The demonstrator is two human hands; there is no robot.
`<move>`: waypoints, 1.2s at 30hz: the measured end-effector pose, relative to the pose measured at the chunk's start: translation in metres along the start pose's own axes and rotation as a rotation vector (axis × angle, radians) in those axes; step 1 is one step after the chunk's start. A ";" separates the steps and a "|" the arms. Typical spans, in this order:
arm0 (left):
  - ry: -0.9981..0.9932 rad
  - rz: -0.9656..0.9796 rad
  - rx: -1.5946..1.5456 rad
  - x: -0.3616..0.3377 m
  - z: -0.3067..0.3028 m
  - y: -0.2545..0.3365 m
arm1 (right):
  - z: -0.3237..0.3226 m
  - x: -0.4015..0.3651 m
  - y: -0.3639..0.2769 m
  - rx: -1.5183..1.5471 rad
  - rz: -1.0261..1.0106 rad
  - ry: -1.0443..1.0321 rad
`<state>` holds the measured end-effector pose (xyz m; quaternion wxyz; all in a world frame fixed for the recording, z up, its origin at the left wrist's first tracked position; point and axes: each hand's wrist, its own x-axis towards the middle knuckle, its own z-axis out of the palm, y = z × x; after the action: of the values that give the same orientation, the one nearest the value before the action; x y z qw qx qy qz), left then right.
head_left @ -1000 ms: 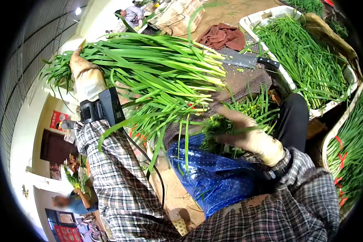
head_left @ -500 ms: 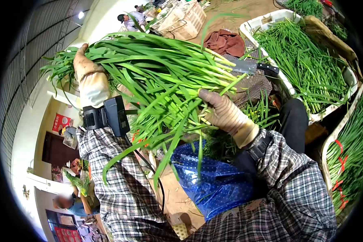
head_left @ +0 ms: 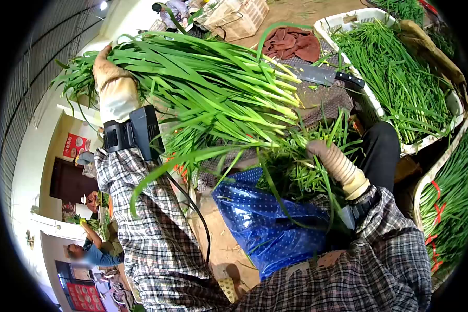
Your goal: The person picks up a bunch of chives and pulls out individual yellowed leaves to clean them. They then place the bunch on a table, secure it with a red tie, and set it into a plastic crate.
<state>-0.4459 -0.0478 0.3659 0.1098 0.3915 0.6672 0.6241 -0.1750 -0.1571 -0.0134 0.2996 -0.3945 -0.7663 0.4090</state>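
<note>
A large bundle of green leafy stalks (head_left: 203,83) stretches across the upper middle, its pale ends pointing right. My left hand (head_left: 107,75), gloved, is wrapped round the leafy end at the upper left. My right hand (head_left: 327,156), also gloved, is closed on some loose leaves just below the pale ends. Beyond those ends, a knife (head_left: 322,76) with a black handle lies on a dark patterned cloth (head_left: 327,101). Loose greens (head_left: 301,174) hang and lie under my right hand, above a blue dotted plastic sheet (head_left: 265,218).
At the right stands a white crate (head_left: 377,104) of greens; below it, another container holds bundles (head_left: 447,203) with red ties. A brown cloth (head_left: 292,43) lies beyond the knife. Co-workers are at the lower left (head_left: 96,252) and top (head_left: 174,13). A pale crate (head_left: 242,21) is behind.
My right hand has moved down and right, away from the bundle's pale ends, with loose leaves. My left hand still holds the bundle, which has shifted slightly up.
</note>
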 end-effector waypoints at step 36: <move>-0.358 0.271 -0.196 0.171 -0.078 -0.103 | 0.000 0.056 -0.072 1.018 -0.218 0.219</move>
<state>-0.6496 0.0151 0.3451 0.1793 0.5691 0.5147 0.6157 -0.2297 -0.1349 0.0558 0.5722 -0.1576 -0.4718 0.6520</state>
